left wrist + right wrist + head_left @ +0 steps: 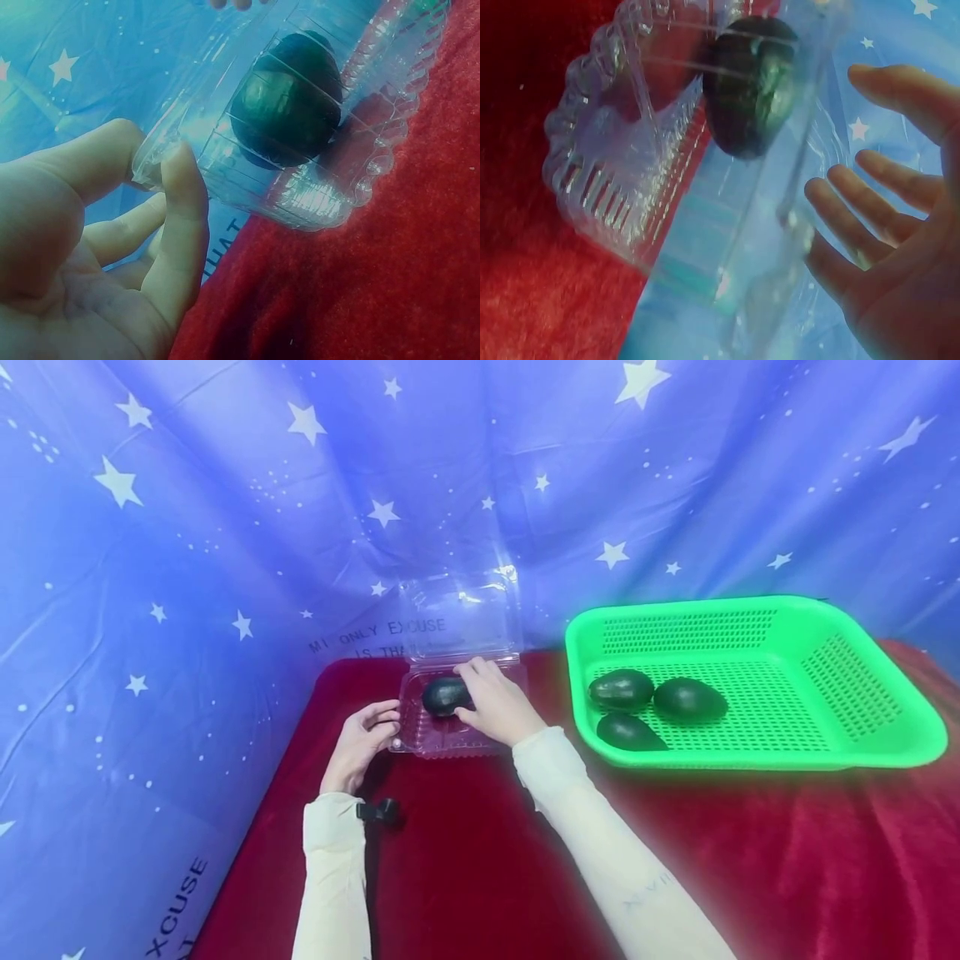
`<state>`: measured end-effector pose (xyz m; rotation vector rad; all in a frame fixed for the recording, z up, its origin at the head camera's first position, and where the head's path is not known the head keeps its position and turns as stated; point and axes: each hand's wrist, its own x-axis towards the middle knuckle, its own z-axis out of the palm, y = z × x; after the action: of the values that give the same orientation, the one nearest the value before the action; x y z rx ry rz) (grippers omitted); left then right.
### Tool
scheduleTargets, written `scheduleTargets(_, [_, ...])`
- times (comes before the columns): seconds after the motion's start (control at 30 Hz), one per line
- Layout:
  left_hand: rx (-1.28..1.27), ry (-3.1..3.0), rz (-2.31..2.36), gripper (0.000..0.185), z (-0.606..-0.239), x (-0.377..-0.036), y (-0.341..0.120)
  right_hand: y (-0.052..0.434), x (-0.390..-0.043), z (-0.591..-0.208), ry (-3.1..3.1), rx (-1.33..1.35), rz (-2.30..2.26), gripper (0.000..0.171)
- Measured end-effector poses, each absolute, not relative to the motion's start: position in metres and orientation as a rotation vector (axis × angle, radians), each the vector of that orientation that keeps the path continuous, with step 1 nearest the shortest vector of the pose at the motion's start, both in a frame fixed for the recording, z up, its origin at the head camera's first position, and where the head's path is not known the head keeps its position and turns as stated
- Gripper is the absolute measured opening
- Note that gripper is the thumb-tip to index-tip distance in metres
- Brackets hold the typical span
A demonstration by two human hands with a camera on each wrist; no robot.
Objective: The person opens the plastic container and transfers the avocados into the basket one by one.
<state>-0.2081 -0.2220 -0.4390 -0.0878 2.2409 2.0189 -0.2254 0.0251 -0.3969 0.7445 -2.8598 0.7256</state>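
Note:
A clear plastic clamshell container [483,740] lies on the table with its lid [459,618] raised at the back. One dark, glossy avocado [441,697] sits inside the container's base. At the container's left edge, my left hand [358,745] pinches the plastic rim between thumb and finger, as the left wrist view shows. My right hand [498,703] is over the container's right side and overlaps the avocado in the head view. In the right wrist view its fingers [855,221] are spread and stand apart from the avocado, with nothing between them.
To the right stands a green perforated basket [918,727] with three more dark avocados [621,689] at its left end. Red cloth [465,860] covers the table. Behind hangs a blue star-print curtain [450,460], close to the raised lid.

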Motion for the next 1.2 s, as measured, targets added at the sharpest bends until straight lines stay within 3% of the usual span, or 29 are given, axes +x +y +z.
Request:
scheduleTargets(0.57, [-0.095,2.229,2.03,0.049,-0.437,-0.206,-0.225,-0.001,-0.236,-0.41,-2.876,0.817,0.677,0.073])
scheduleTargets(1.2, [-0.089,2.219,2.054,0.048,-0.443,-0.209,-0.223,-0.007,-0.242,-0.425,-2.934,0.851,0.623,0.07])
